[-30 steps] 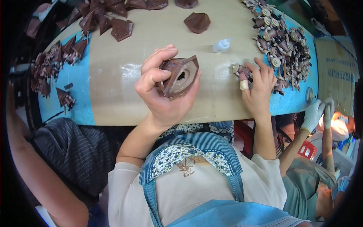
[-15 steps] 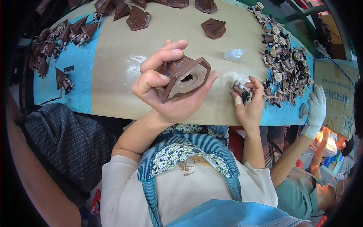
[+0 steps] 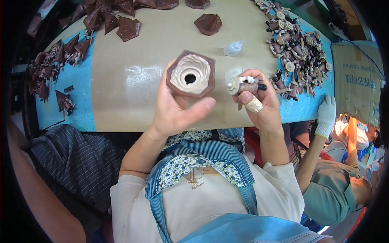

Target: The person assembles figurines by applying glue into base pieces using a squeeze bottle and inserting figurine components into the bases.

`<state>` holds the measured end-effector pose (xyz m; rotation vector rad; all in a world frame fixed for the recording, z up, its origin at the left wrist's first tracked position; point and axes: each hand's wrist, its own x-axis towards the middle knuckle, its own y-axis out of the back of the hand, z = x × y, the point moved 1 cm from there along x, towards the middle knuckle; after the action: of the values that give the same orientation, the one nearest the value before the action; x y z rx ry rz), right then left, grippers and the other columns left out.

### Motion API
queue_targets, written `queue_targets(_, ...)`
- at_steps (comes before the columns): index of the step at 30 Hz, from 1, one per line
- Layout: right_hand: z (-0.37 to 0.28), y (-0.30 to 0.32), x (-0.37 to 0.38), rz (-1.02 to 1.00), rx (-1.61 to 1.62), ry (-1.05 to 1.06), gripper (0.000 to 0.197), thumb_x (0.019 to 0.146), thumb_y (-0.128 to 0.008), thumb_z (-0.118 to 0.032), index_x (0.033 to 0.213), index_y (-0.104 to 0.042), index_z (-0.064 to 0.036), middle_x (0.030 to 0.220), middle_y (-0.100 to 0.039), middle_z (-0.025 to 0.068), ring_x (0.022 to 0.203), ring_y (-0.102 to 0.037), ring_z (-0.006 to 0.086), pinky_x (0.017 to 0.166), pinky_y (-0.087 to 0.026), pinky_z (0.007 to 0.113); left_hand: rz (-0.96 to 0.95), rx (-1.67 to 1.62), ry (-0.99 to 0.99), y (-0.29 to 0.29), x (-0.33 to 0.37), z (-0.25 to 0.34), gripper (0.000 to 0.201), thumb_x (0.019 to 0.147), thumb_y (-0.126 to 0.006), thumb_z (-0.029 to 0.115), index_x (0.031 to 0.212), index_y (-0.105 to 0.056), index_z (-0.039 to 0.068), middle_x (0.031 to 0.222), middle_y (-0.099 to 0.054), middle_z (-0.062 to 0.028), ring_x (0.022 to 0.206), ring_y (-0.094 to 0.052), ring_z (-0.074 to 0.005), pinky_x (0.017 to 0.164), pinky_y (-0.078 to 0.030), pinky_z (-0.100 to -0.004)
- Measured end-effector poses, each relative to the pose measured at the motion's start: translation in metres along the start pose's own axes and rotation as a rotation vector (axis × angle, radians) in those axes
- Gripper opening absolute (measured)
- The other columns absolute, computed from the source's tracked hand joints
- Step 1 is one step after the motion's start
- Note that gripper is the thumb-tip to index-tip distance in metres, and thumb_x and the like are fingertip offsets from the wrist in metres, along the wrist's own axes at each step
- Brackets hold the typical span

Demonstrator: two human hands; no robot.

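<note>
The left hand (image 3: 172, 111) holds a brown hexagonal piece (image 3: 210, 79) above the table (image 3: 121, 93), its pale hollow underside turned up, with the thumb standing away from the rim and the other fingers mostly hidden. The right hand (image 3: 265, 107) (a strip of tape (image 3: 254, 104) wraps its thumb) is clamped on a small figurine (image 3: 248, 87), near the piece but apart from it. A white bottle (image 3: 232, 48) lies beyond them.

Hexagonal piece (image 3: 198, 86) matt, rough inside
</note>
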<state>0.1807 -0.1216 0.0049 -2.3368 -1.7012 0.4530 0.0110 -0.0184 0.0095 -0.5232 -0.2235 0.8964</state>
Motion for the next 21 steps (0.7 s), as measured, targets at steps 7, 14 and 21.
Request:
queue_targets(7, 0.012, -0.015, -0.011, -0.065, 0.067, -0.106, 0.032, 0.088, -0.064, -0.012, 0.113, -0.044, -0.0059, 0.096, -0.055, 0.0014, 0.082, -0.052, 0.0076, 0.070, -0.044, 0.023, -0.122, 0.451, -0.252, -0.003, -0.007, -0.020, 0.060, 0.067, -0.080, -0.001, 0.114, -0.043, 0.001, 0.104, -0.061, -0.0108, 0.093, -0.063, -0.0160, 0.081, -0.050, -0.0285)
queue_targets(14, 0.015, -0.020, -0.005, -0.038, -0.595, 0.438, 0.028, 0.083, -0.065, -0.003, 0.106, -0.048, -0.0030, 0.097, -0.054, 0.0058, 0.082, -0.054, 0.0115, 0.071, -0.044, 0.025, 0.069, 0.252, 0.068, -0.005, -0.015, -0.025, 0.057, 0.069, -0.078, -0.003, 0.114, -0.043, 0.001, 0.104, -0.059, -0.0103, 0.096, -0.062, -0.0160, 0.084, -0.051, -0.0301)
queue_targets(21, -0.022, -0.013, 0.004, -0.145, -0.309, 0.204, 0.032, 0.078, -0.069, -0.008, 0.102, -0.048, -0.0016, 0.095, -0.051, 0.0097, 0.082, -0.047, 0.0135, 0.075, -0.039, 0.024, -0.157, 0.168, -0.058, 0.007, -0.005, -0.001, 0.071, 0.062, -0.086, 0.008, 0.116, -0.041, 0.001, 0.103, -0.056, -0.0052, 0.098, -0.054, -0.0128, 0.088, -0.043, -0.0275)
